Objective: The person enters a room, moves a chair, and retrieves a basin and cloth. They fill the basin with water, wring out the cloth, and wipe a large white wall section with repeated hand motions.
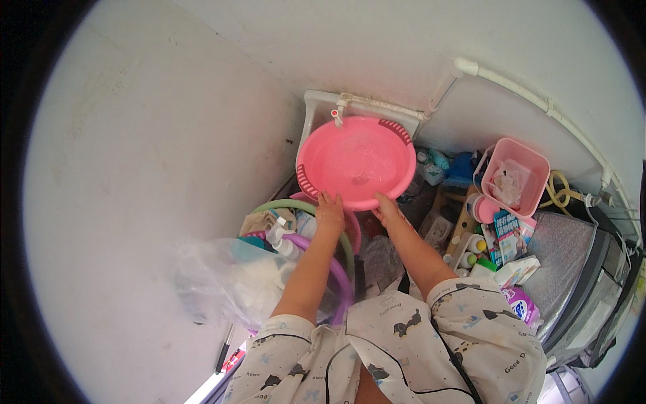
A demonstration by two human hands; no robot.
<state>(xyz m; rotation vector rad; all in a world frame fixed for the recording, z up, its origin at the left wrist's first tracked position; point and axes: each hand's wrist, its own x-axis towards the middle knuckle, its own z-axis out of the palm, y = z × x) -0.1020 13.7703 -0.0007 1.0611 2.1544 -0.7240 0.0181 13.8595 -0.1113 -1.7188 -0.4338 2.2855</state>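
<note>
A pink plastic basin point(328, 161) with dark red ridged grips rests over a white wall-side sink point(314, 108). Some clear water with fine bubbles appears to lie inside it. My left hand point(330, 212) grips the near rim, left of the middle, fingers over the edge. On the same rim, farther right, my right hand point(387, 209) has its thumb on top and its other fingers mostly hidden underneath. A white plastic tap point(337, 116) with a red mark reaches over the basin's far rim. Whether water is running from it is hard to tell.
Below my left arm stand stacked basins with a green rim point(277, 203), a white pump bottle point(283, 242) and a clear plastic bag point(217, 283). To the right are a pink bucket point(540, 177), several bottles and boxes, and a washing machine point(560, 252). White pipe point(525, 96) follows the wall.
</note>
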